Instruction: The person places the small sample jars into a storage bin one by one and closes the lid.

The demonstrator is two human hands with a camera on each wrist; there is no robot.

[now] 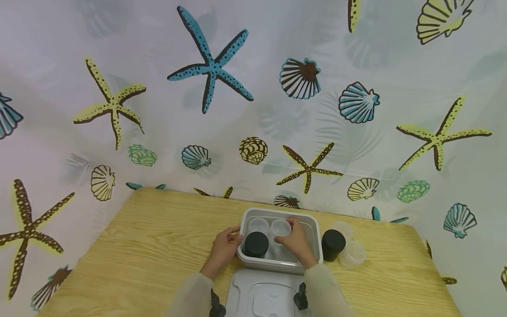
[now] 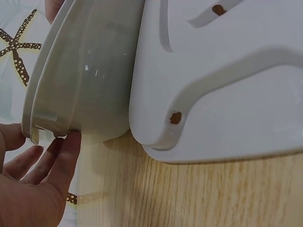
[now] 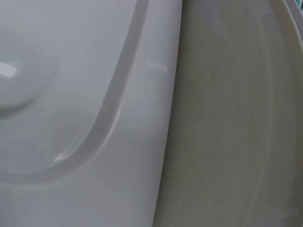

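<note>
The pale grey bin (image 1: 273,265) is standing upright near the far edge of the wooden table (image 1: 170,229). At its left end, the left hand (image 1: 223,246) is pinching the rim, thumb on one side and fingertips under the lip. Just inside that end, a black container (image 1: 256,245) is standing with one clear cup (image 1: 259,225) sitting right behind it. Before the bin, nearer the person, a white lid (image 1: 269,294) is lying on the table. Farther right inside the bin, the right hand (image 1: 295,240) is holding a second clear cup (image 1: 281,228), thumb and fingers closed about its edge; from this high angle it is hard to say whether that cup is touching the bin's floor. Past the bin's right end, another black container (image 1: 332,245) is standing just beside it, and two clear tubs (image 1: 353,254) are sitting close by, one behind that container and one to its right.
</note>
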